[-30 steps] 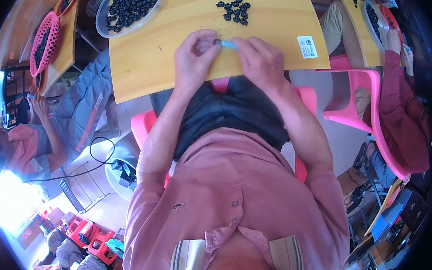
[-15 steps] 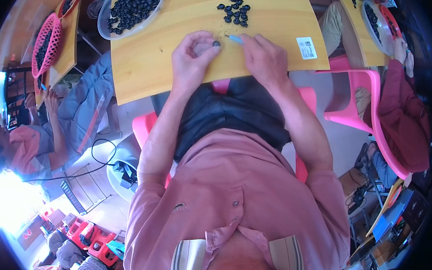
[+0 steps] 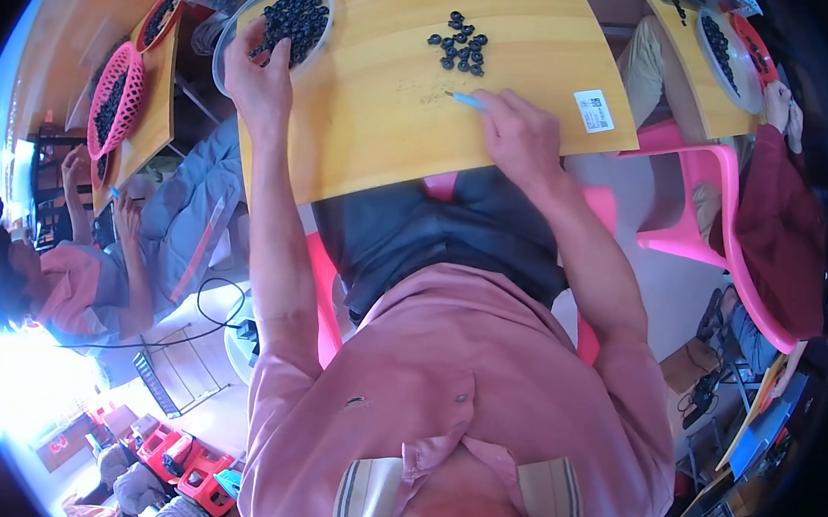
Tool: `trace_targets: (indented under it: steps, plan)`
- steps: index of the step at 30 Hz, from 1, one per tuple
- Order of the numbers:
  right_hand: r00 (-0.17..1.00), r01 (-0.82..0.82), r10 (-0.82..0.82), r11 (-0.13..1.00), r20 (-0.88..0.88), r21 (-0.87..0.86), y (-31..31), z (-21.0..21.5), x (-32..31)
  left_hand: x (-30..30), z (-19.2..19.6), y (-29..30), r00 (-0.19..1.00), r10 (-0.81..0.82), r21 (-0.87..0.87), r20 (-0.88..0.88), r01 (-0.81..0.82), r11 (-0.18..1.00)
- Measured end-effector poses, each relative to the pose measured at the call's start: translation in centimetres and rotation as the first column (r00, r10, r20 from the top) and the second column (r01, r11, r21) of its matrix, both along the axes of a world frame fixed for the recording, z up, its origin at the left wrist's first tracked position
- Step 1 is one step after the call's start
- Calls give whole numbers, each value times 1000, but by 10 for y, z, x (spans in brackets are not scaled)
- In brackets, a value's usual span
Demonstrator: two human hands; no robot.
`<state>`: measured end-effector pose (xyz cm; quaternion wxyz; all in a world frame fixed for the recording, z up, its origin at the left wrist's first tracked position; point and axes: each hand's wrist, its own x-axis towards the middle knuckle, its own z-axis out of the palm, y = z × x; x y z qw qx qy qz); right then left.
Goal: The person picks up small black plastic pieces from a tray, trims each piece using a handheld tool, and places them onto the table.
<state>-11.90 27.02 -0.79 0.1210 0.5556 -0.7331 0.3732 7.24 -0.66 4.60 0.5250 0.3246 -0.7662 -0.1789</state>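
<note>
Reaching into the clear bowl (image 3: 258, 21) of small black parts, the left hand (image 3: 259, 78) curls its fingers over them. A loose black pile (image 3: 459, 41) lies mid-surface (image 3: 375, 114). The right hand (image 3: 521, 137) pinches a thin blue tool (image 3: 465, 100).

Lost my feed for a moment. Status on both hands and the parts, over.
Left hand reaching into clear bowl of small black parts. Right hand resting on wooden board, holding light-blue tool. Loose pile of black parts beyond it. Nothing between.
</note>
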Motion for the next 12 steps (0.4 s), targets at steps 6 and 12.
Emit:
trace_targets:
  steps: [6,12]
  plan:
    - [999,35,-34,999,24,-14,1,4,0,-45,-13,50,876,-401,215,269,352,911]
    - [997,54,-52,998,49,-37,3,3,-4,-79,-31,87,676,-545,108,497,575,811]
